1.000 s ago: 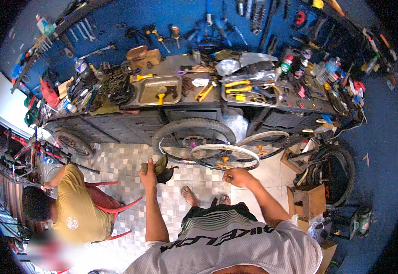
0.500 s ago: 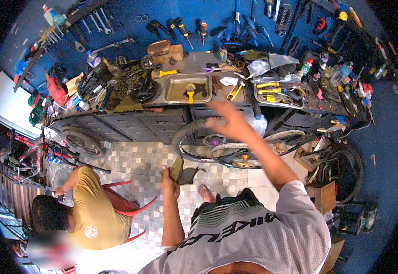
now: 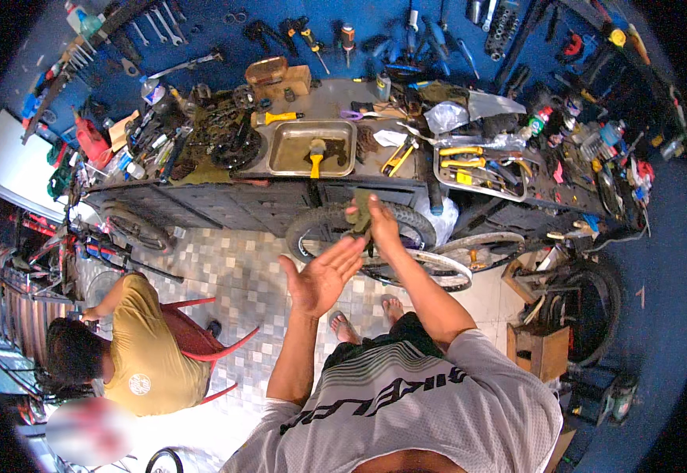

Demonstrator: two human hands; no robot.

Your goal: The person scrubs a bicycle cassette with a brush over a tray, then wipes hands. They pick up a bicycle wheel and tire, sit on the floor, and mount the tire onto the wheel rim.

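My left hand (image 3: 317,277) is open, palm turned up, with its fingers stretched toward my right hand (image 3: 383,229). An olive-green rag (image 3: 361,211) is gripped in my right hand, bunched against the fingers, and its lower end hangs close to my left fingertips. Whether the rag touches the left fingers I cannot tell. Both hands are held in front of the workbench (image 3: 351,180), above bicycle wheels (image 3: 312,229) leaning against its front. On the bench just beyond them, a metal tray (image 3: 280,158) holds dark liquid and a yellow-handled brush (image 3: 316,162).
A second tray (image 3: 479,189) with yellow-handled tools lies on the bench at the right. Bicycle parts (image 3: 229,130) cover its left half. A person in a mustard shirt (image 3: 154,347) sits on a red chair (image 3: 193,331) at my left. Wooden boxes (image 3: 539,352) and tires (image 3: 595,307) stand to the right.
The rag has passed from my left hand to my right. My right hand has come down from near the bench edge, and my left has risen and opened.
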